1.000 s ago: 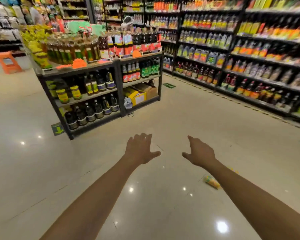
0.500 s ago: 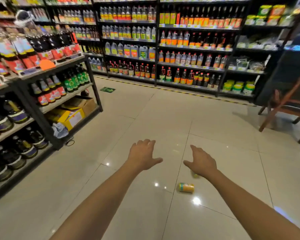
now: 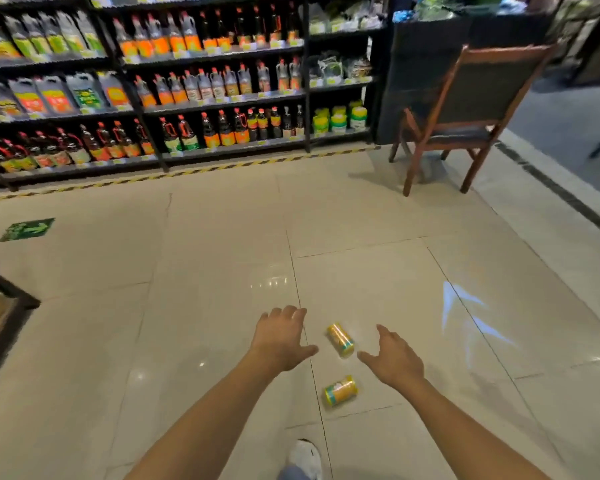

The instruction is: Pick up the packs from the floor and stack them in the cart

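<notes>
Two yellow cylindrical packs lie on their sides on the tiled floor. The farther pack (image 3: 341, 339) sits between my two hands. The nearer pack (image 3: 340, 390) lies below it, close to my right forearm. My left hand (image 3: 280, 337) is stretched forward with relaxed fingers, just left of the farther pack and holding nothing. My right hand (image 3: 392, 358) is spread open just right of that pack, also empty. No cart is in view.
A wooden chair (image 3: 465, 109) stands at the back right. Long shelves of bottles (image 3: 201, 88) line the far wall behind a striped floor line. A dark shelf corner (image 3: 7, 299) juts in at the left. My white shoe (image 3: 305, 459) shows at the bottom.
The view has swung right and down, away from the island shelf. Both packs now lie in plain sight between and below my hands. The hands stay open and empty.
</notes>
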Action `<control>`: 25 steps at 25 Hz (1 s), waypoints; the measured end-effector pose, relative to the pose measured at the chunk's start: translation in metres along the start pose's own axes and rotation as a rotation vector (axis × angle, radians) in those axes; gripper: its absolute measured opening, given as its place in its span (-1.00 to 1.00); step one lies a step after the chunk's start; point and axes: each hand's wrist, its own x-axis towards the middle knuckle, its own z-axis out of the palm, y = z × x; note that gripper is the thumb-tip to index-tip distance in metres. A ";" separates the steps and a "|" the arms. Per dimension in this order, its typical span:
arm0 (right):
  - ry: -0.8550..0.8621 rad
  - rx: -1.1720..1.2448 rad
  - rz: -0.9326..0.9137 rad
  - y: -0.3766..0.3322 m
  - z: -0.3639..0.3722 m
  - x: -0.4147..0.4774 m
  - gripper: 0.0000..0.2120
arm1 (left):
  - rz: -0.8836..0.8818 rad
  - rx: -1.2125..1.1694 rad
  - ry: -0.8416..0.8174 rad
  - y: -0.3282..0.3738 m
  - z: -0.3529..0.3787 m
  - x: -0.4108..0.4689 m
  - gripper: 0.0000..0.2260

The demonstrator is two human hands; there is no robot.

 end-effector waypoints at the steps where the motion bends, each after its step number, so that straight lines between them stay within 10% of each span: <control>1: -0.005 0.039 0.049 -0.003 -0.003 0.016 -0.30 | 0.037 0.036 -0.032 -0.003 -0.004 0.022 -0.33; 11: 0.039 0.337 0.569 0.001 0.007 0.139 -0.31 | 0.472 0.260 -0.213 0.002 0.002 0.251 -0.32; 25: 0.061 0.790 1.227 0.076 0.214 0.327 -0.34 | 0.866 0.409 -0.411 0.035 0.232 0.532 -0.29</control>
